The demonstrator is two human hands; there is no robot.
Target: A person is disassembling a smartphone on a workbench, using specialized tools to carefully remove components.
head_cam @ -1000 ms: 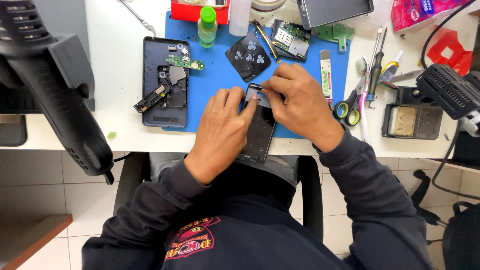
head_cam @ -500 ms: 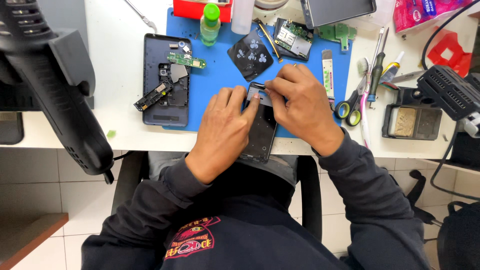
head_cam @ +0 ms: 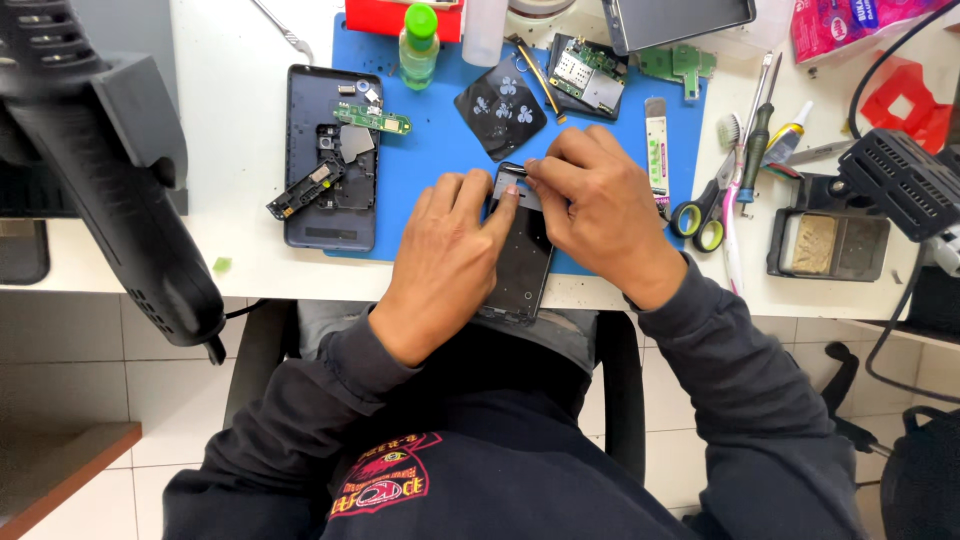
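A dark opened phone frame lies on the blue work mat, its lower end over the table's front edge. My left hand rests on the frame's left side, holding it down, index fingertip near its top. My right hand covers the frame's upper right, with fingertips pinching at a small part on its top edge. What the fingers pinch is too small to tell.
A dark blue phone back shell with loose small boards lies at the mat's left. Circuit boards, a green-capped bottle, scissors, a screwdriver and a black tray surround the mat. A black hot-air tool hangs at left.
Both hands stay on the phone frame. The fingertips have shifted only slightly along its top edge.
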